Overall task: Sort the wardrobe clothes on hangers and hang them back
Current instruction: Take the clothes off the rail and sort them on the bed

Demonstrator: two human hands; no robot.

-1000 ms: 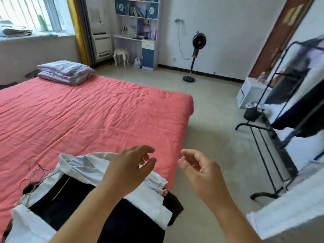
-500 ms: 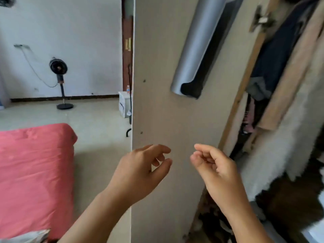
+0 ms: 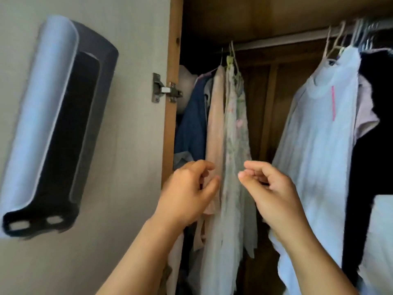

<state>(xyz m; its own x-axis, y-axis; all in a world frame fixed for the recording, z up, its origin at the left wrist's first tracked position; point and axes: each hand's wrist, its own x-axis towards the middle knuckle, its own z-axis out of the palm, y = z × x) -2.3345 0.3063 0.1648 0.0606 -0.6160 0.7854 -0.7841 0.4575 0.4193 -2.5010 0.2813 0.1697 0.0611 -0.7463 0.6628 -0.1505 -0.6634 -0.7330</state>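
Here both hands, the left hand (image 3: pixel 187 194) and right hand (image 3: pixel 274 194), hung loosely curled and empty before the hanging clothes (image 3: pixel 231 133) on the wardrobe rail (image 3: pixel 276 42), seemingly poised to pick a garment for sorting.

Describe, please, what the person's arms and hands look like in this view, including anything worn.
Both forearms are bare, with no sleeves in view. The left hand and right hand wear no gloves, and no rings, watch or bracelets are visible.
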